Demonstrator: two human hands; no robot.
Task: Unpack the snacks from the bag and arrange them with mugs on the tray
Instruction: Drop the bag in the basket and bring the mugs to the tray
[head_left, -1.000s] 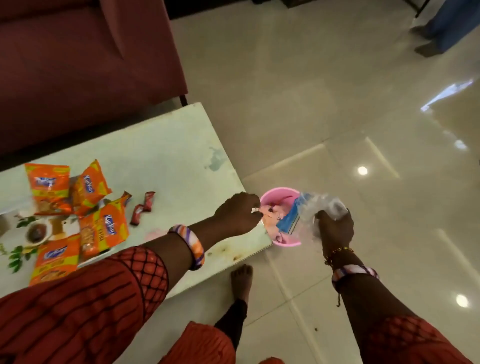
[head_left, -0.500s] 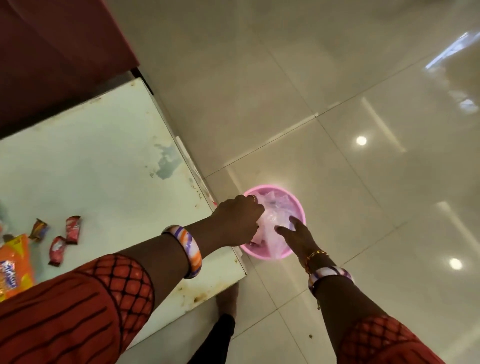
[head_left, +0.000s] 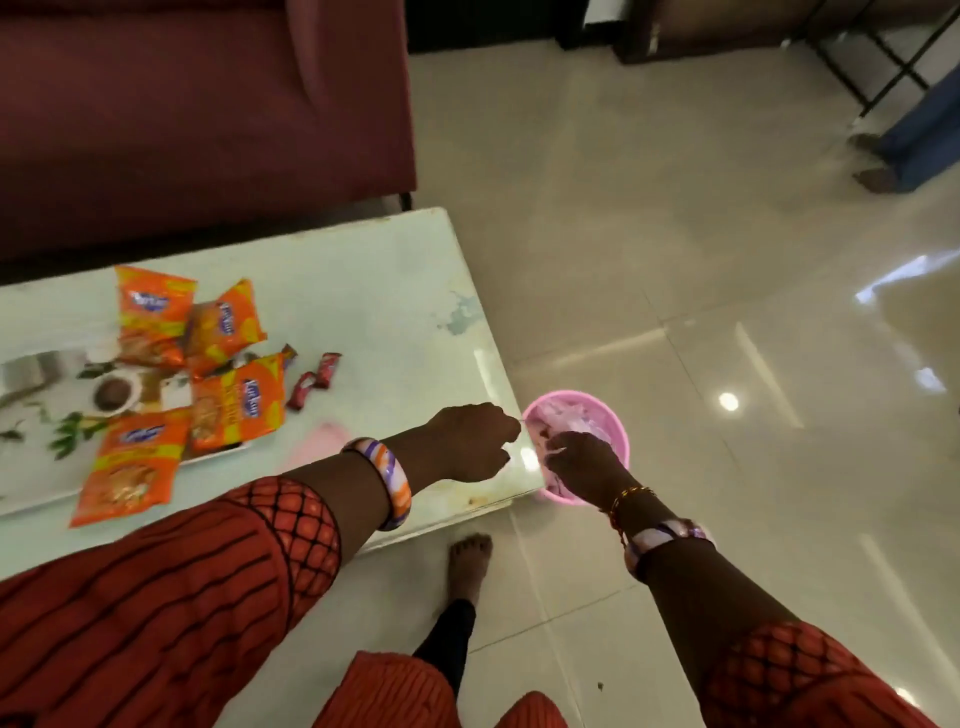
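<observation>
Several orange snack packets (head_left: 241, 405) lie spread over a white printed tray (head_left: 31, 491) on the left of the table, with small red sweets (head_left: 311, 387) beside them. A pink bin (head_left: 615, 434) stands on the floor at the table's right corner, and the crumpled clear bag (head_left: 569, 415) sits inside it. My left hand (head_left: 467, 441) has curled fingers at the bin's left rim and seems to grip it. My right hand (head_left: 579, 465) reaches into the bin and presses down on the bag.
The pale table (head_left: 363, 291) ends just left of the bin. A maroon sofa (head_left: 208, 104) stands behind it. My bare foot (head_left: 467, 566) is on the glossy tiled floor. Another person's foot (head_left: 878, 174) is at the far right. A blurred grey object (head_left: 31, 369) sits on the tray's left.
The bag went from my raised right hand down into the bin, and my right hand pushed in after it. The view swung back left, bringing the tray into sight.
</observation>
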